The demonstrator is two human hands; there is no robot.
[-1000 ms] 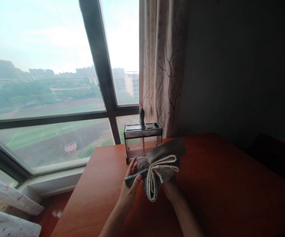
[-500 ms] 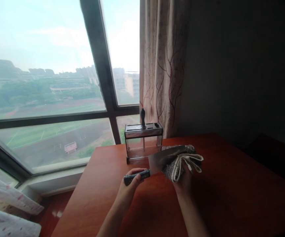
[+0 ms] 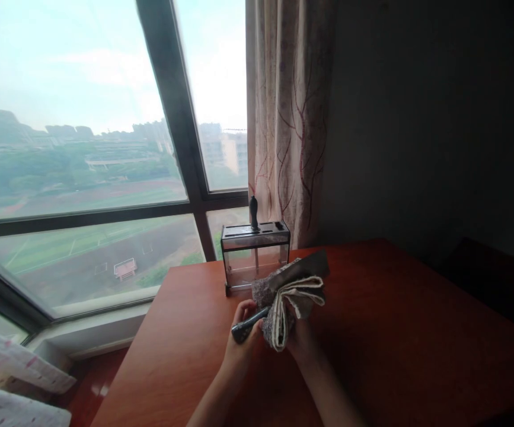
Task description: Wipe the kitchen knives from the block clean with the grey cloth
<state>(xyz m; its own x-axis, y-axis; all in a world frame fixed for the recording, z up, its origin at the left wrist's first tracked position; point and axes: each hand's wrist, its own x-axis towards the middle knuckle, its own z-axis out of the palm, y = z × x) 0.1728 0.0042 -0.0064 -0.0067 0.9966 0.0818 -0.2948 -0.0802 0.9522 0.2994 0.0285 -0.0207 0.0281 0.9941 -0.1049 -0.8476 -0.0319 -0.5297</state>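
Note:
My left hand (image 3: 244,335) is closed around the dark handle of a cleaver (image 3: 314,267), whose broad blade points up and to the right above the table. Folded around the blade near the handle is a grey, fuzzy cloth (image 3: 278,320) with pale edges. My right hand (image 3: 300,338) grips this cloth from below, its fingers mostly hidden behind the folds. Just beyond the hands stands a clear-sided knife block (image 3: 255,238) with a slotted metal top. One dark-handled knife (image 3: 254,213) stands upright in it.
The reddish-brown wooden table (image 3: 172,356) extends under both hands. Behind it hang a patterned curtain (image 3: 292,118) and a large framed window (image 3: 190,118). Pale fabric (image 3: 21,379) with small marks lies at the lower left, beside the window sill (image 3: 92,332).
My right hand and the cloth have slid left along the blade to the handle end, uncovering the blade's far end. The handle has tilted more steeply, and the view has shifted slightly.

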